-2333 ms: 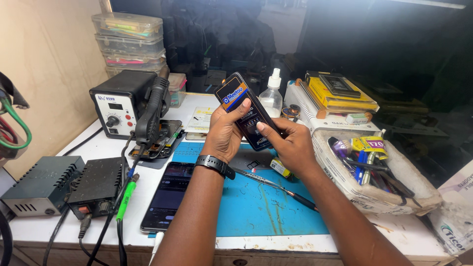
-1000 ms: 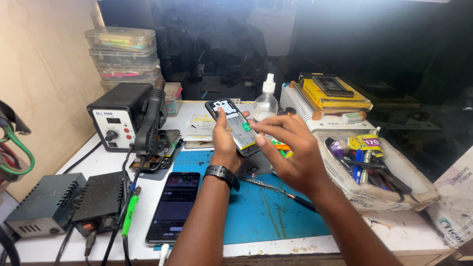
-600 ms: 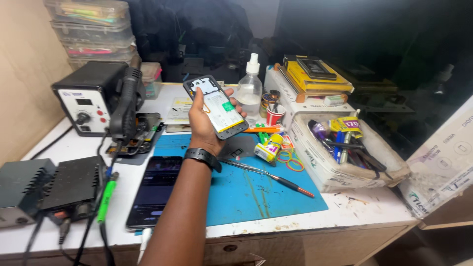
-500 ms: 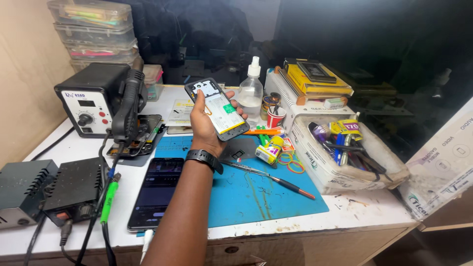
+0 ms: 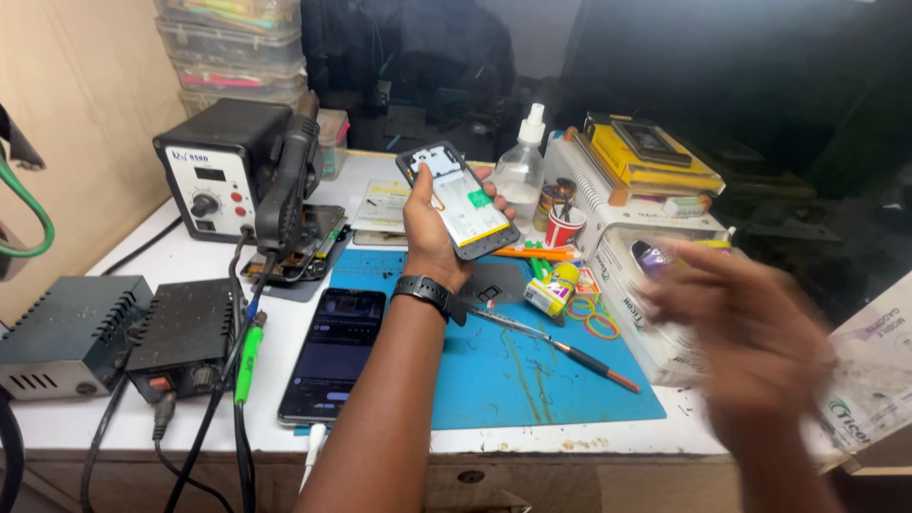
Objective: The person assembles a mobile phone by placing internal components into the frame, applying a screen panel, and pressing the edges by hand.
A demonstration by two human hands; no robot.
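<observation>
The left hand [image 5: 432, 237] held an opened phone [image 5: 458, 200] above the counter [image 5: 142, 266], its fingers clasped around the edges with the back cover off and the pale inner parts and a small green patch facing up; a black watch [image 5: 429, 293] sat on that wrist. The phone was raised over the far end of the blue mat [image 5: 532, 380], tilted, its top end pointing away from the person. The right hand [image 5: 750, 332] hung in the air over the right edge of the counter, well apart from the phone, blurred, its fingers spread and holding nothing. On the mat lay a long thin tool with a red tip [image 5: 560, 347], a small yellow-capped bottle [image 5: 551, 290] and some rubber bands [image 5: 591, 315]; a second phone [image 5: 334, 353] lay flat, screen up, at the mat's left edge. A hot-air rework station [image 5: 223, 176] stood to the left, with two dark power units [image 5: 114, 332] nearer the front; a clear squeeze bottle [image 5: 521, 166] stood just behind the held phone.
</observation>
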